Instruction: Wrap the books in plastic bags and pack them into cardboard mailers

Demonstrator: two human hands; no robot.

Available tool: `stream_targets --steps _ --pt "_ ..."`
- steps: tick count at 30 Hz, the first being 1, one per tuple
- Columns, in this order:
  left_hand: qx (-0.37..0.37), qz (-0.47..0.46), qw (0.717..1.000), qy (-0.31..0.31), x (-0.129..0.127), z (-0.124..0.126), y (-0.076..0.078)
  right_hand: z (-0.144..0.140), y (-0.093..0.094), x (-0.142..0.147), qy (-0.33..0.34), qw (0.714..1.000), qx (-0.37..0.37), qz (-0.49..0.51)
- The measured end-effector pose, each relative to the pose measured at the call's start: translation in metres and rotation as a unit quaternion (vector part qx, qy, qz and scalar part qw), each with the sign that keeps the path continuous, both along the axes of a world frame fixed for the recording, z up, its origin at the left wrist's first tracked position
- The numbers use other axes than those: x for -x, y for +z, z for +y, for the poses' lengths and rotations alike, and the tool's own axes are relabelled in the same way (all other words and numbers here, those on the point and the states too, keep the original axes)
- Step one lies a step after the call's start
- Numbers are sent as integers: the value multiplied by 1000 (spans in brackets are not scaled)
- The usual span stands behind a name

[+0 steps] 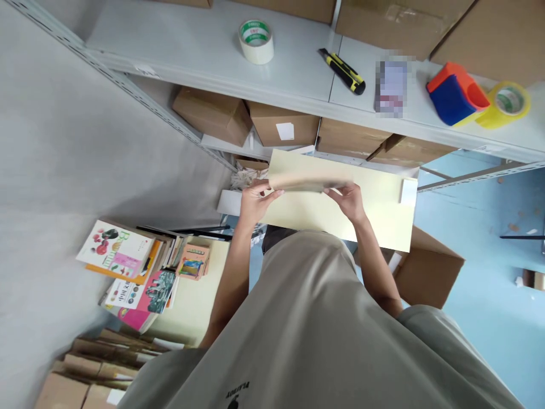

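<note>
This is a stockroom or packing area of a book business. A grey metal shelving rack (204, 62) carries brown cardboard boxes (213, 113) on its lower tier, and its top shelf holds packing tools: a roll of pale tape (256, 41), a yellow and black utility knife (343, 70) and a tape dispenser (457, 94). Stacks of books (136, 272) stand on the floor beside flattened cartons (85, 363), with bare walls and a light blue floor (489, 284).

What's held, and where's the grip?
Both hands, left hand and right hand, grip a blurred flat tan cardboard piece by its two ends.
</note>
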State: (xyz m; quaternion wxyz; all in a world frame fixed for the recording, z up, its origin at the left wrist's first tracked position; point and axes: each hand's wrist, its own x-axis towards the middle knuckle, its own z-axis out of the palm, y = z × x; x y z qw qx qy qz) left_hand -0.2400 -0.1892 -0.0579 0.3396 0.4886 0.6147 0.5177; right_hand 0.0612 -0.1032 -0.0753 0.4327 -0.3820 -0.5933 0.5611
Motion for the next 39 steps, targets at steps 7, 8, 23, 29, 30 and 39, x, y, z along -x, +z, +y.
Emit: stream_targets --steps 7,8,23,29,30,39 --pt "-88 -16 996 -9 -6 10 17 5 26 9 -8 1000 -17 8" --pt "-79 -22 997 -5 -6 11 19 6 29 9 -6 1000 -11 6" --pt "78 -67 990 -93 7 7 23 1 40 -15 -26 997 -10 -69" --pt "110 -90 984 -110 3 2 20 -6 36 -13 0 997 60 -47" --pt "117 -74 985 -98 0 2 19 -8 34 -10 -6 996 75 -51" --pt "105 -32 994 11 -16 -4 0 -17 27 6 -6 991 105 -79"
